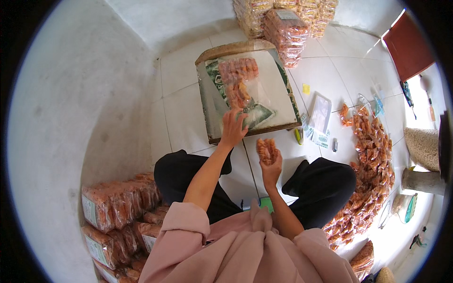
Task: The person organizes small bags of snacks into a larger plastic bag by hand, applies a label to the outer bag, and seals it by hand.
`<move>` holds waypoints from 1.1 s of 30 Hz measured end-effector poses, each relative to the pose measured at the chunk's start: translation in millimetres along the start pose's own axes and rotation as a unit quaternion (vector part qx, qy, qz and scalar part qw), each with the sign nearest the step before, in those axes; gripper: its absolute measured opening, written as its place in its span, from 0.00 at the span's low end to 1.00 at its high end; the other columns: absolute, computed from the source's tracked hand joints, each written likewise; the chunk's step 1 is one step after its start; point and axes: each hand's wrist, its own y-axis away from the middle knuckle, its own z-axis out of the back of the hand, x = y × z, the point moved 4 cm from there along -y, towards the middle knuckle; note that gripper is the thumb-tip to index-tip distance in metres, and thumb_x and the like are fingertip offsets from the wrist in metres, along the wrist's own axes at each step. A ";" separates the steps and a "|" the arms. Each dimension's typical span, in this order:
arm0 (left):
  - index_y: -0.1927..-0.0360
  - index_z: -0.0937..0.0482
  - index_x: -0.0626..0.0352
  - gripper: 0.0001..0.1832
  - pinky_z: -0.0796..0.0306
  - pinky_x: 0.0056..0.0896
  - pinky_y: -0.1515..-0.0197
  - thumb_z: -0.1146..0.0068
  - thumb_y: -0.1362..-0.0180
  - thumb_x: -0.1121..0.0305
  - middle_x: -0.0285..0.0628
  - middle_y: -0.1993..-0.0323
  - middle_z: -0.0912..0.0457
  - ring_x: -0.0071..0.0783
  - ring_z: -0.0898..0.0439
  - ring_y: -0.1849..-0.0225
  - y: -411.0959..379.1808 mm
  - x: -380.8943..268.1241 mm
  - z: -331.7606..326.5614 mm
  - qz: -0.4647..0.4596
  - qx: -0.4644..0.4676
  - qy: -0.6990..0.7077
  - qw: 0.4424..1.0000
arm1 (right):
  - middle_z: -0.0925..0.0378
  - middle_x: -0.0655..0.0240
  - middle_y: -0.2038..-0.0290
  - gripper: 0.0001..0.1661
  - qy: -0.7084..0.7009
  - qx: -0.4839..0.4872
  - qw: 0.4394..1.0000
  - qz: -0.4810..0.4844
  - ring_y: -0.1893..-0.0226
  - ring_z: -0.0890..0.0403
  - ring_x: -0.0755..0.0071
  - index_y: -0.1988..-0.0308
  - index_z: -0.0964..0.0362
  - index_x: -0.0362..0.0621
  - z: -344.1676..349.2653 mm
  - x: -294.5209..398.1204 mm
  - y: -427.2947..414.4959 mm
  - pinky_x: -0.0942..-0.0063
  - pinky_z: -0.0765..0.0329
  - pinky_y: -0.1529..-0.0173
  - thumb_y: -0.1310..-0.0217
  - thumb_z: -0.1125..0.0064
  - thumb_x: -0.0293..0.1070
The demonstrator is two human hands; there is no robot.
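In my right hand (271, 166) is a small packet of reddish-brown snacks (267, 150), held above the floor between my knees. My left hand (233, 128) reaches over the near edge of a low board-topped stand (277, 106), its fingers apart at the lower end of a clear plastic bag. Inside that bag, rows of similar snack packets (239, 70) lie on the board, over a green and white printed sheet (260, 116). Whether my left fingertips touch the bag is hard to tell.
Filled bags (120, 205) are stacked at my left, and another stack (286, 35) stands beyond the board. Loose snack packets (371, 159) form a long pile at my right. Near the board lie clear bags (320, 112), printed labels (321, 138), a yellow-green cutter (299, 136) and a small dark object (335, 145).
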 end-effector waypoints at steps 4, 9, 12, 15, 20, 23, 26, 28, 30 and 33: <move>0.62 0.32 0.52 0.20 0.42 0.45 0.48 0.37 0.56 0.60 0.39 0.57 0.35 0.41 0.35 0.50 -14.2 -3.3 0.3 -0.013 -0.017 0.054 0.998 | 0.31 0.52 0.53 0.40 -0.039 0.089 0.995 0.037 0.53 0.28 0.52 0.46 0.41 0.34 -22.0 -7.5 3.1 0.66 0.31 0.48 0.62 0.33 0.27; 0.65 0.31 0.53 0.18 0.39 0.42 0.52 0.38 0.54 0.57 0.39 0.60 0.34 0.39 0.33 0.53 -27.4 -7.0 2.8 -0.003 -0.032 0.065 0.997 | 0.30 0.53 0.51 0.39 0.000 0.112 0.993 0.049 0.50 0.26 0.61 0.46 0.41 0.31 -37.7 11.2 -30.3 0.71 0.30 0.47 0.62 0.34 0.22; 0.65 0.31 0.53 0.17 0.38 0.41 0.54 0.39 0.53 0.57 0.39 0.61 0.34 0.39 0.33 0.54 -29.8 -6.8 2.2 0.004 -0.038 0.085 0.996 | 0.29 0.53 0.53 0.39 -0.042 0.083 0.995 0.037 0.52 0.27 0.57 0.47 0.40 0.33 -37.3 18.3 -46.1 0.67 0.30 0.48 0.62 0.34 0.25; 0.65 0.31 0.54 0.15 0.38 0.41 0.54 0.40 0.53 0.61 0.40 0.63 0.34 0.40 0.33 0.55 -31.4 -5.2 2.1 0.002 -0.050 0.098 0.994 | 0.30 0.53 0.54 0.38 -0.036 0.049 0.998 0.029 0.53 0.28 0.52 0.47 0.40 0.35 -40.5 25.7 -51.7 0.63 0.31 0.48 0.62 0.34 0.27; 0.67 0.32 0.56 0.11 0.38 0.41 0.54 0.45 0.52 0.69 0.41 0.65 0.33 0.42 0.33 0.56 -37.7 -7.2 1.8 0.031 -0.022 0.137 0.990 | 0.29 0.53 0.53 0.39 -0.052 -0.007 0.999 -0.012 0.51 0.28 0.55 0.47 0.40 0.32 -34.4 25.6 -47.7 0.65 0.32 0.47 0.62 0.34 0.26; 0.67 0.33 0.57 0.09 0.37 0.41 0.54 0.47 0.52 0.71 0.42 0.65 0.33 0.43 0.32 0.57 -39.0 -11.3 4.4 -0.003 -0.010 0.099 0.995 | 0.29 0.53 0.53 0.38 -0.085 -0.035 0.995 -0.042 0.51 0.27 0.57 0.47 0.40 0.31 -30.4 24.7 -47.1 0.67 0.32 0.47 0.60 0.34 0.26; 0.68 0.32 0.57 0.09 0.37 0.40 0.54 0.46 0.51 0.70 0.42 0.67 0.33 0.42 0.32 0.58 -38.1 -13.1 4.5 0.004 -0.028 0.108 0.994 | 0.29 0.54 0.53 0.37 -0.108 -0.071 0.990 -0.051 0.52 0.27 0.60 0.47 0.40 0.31 -35.1 28.6 -50.4 0.68 0.32 0.47 0.59 0.34 0.26; 0.69 0.31 0.58 0.09 0.37 0.41 0.55 0.45 0.50 0.68 0.42 0.69 0.31 0.43 0.32 0.59 -39.6 -13.9 0.1 0.024 0.003 0.135 0.991 | 0.29 0.54 0.54 0.36 -0.131 -0.072 0.987 -0.062 0.53 0.27 0.60 0.48 0.39 0.31 -44.3 32.5 -55.5 0.68 0.32 0.47 0.58 0.33 0.27; 0.70 0.30 0.57 0.08 0.37 0.41 0.56 0.44 0.50 0.67 0.41 0.69 0.30 0.42 0.32 0.59 -43.7 -16.2 -2.6 0.012 -0.002 0.149 0.989 | 0.28 0.55 0.54 0.34 -0.146 -0.057 0.984 -0.088 0.54 0.26 0.61 0.48 0.39 0.31 -59.8 34.1 -58.8 0.69 0.31 0.48 0.57 0.35 0.26; 0.70 0.29 0.57 0.08 0.38 0.41 0.56 0.45 0.49 0.65 0.40 0.69 0.29 0.42 0.32 0.60 -49.0 -22.1 -6.6 -0.016 -0.005 0.178 0.984 | 0.28 0.56 0.56 0.31 -0.189 -0.055 0.972 -0.132 0.55 0.26 0.64 0.49 0.39 0.31 -73.9 35.6 -67.1 0.71 0.30 0.50 0.54 0.37 0.23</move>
